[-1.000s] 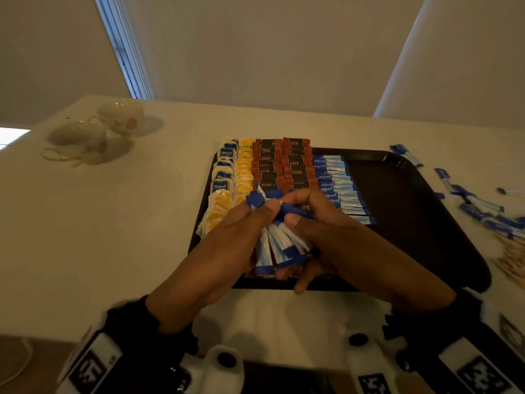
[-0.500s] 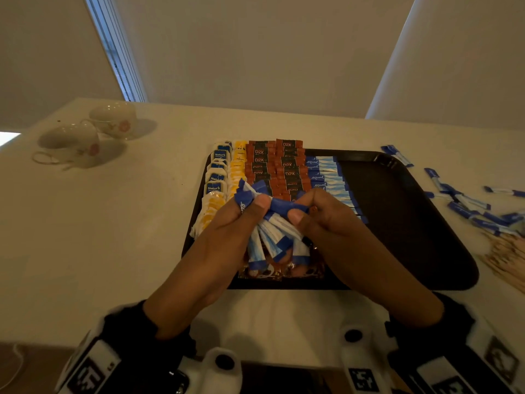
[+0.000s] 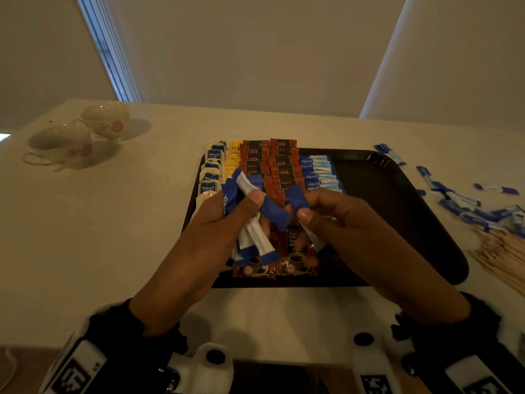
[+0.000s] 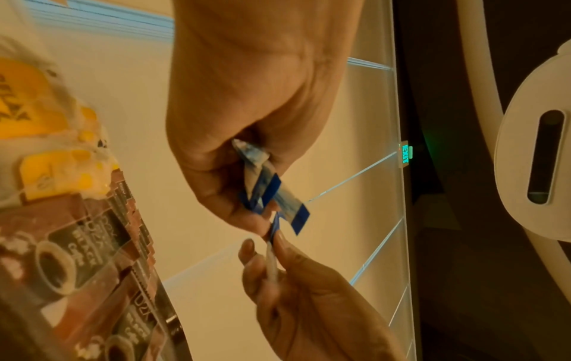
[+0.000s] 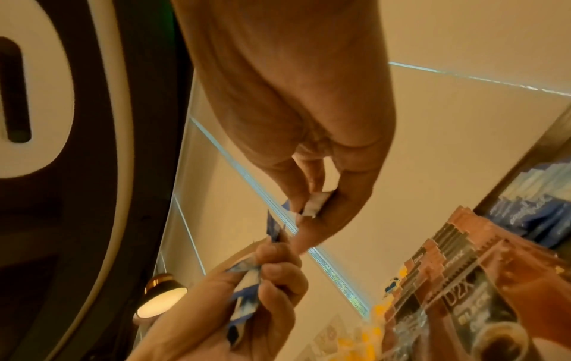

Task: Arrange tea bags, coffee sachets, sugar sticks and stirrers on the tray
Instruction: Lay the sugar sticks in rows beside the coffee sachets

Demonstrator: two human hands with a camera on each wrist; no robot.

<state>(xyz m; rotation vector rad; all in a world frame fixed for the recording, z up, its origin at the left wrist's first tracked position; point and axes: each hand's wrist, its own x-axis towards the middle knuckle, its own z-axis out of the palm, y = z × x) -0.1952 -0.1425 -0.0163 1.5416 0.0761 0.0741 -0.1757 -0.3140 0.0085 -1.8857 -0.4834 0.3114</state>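
Frame centre: sugar-stick bundle (image 3: 252,237) gripped by left hand (image 3: 218,223); single stick (image 3: 295,199) pinched by right hand (image 3: 338,220). Step judged: sugar sticks being sorted. Next: stick to be laid beside sugar row (image 3: 318,172) on tray (image 3: 397,200).

Two white teacups with pink flower marks (image 3: 82,137) lying tipped on sides at left of head frame, just beside each other, on pale table (image 3: 113,237). Window blind strip (image 3: 110,49) running diagonally at upper left. Pale wall panels filling top of frame. Green exit sign (image 4: 406,154) glowing at right of left wrist frame. Round lamp (image 5: 160,298) shining at lower left of right wrist frame.
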